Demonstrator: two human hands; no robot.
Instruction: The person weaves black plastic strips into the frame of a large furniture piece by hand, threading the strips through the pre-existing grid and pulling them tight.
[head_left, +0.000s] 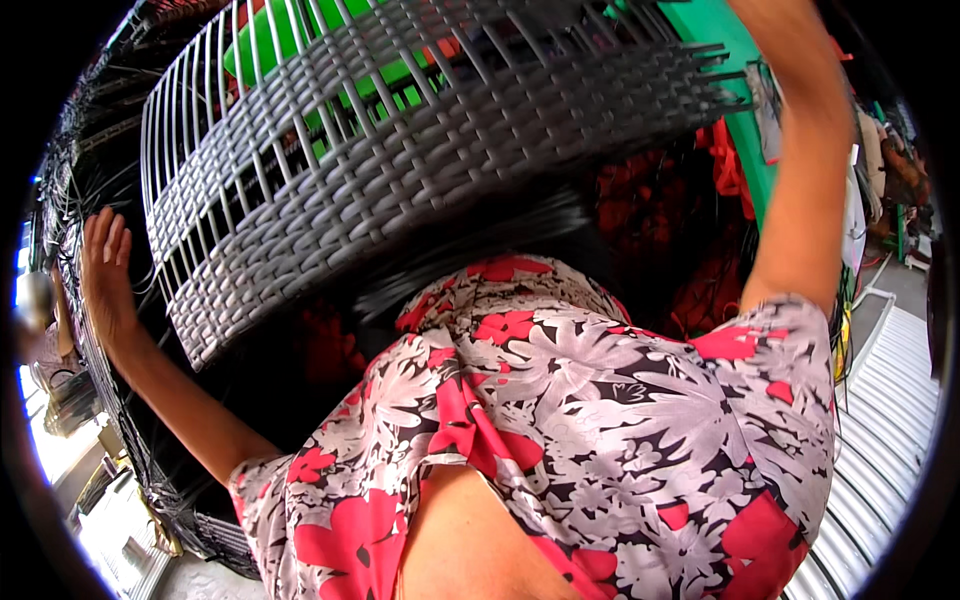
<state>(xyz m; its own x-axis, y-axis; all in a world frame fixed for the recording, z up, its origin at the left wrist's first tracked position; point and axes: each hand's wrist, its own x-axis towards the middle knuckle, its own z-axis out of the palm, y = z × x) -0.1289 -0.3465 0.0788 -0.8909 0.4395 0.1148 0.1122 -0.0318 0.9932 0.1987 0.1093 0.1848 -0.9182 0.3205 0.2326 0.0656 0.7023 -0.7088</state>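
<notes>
A curved panel of dark grey woven wicker [400, 170] spans the upper part of the view in front of me. It has dense woven bands, bare parallel strips between them, and loose strip ends at its right edge. My left hand [105, 262] is beside the panel's left end, fingers stretched out, with no thing visible in them. It lies against or close to a mass of thin black strands [105, 165]; contact is hard to tell. My right arm reaches up past the panel's right end, and its hand is cut off by the top edge.
A bright green surface [270, 45] shows through the panel's strips. At the right stands a green upright board [755, 165], with red material [728, 165] hanging by it. Pale corrugated sheeting [875, 400] lies at the lower right. Dark, blurred strands fill the space below the panel.
</notes>
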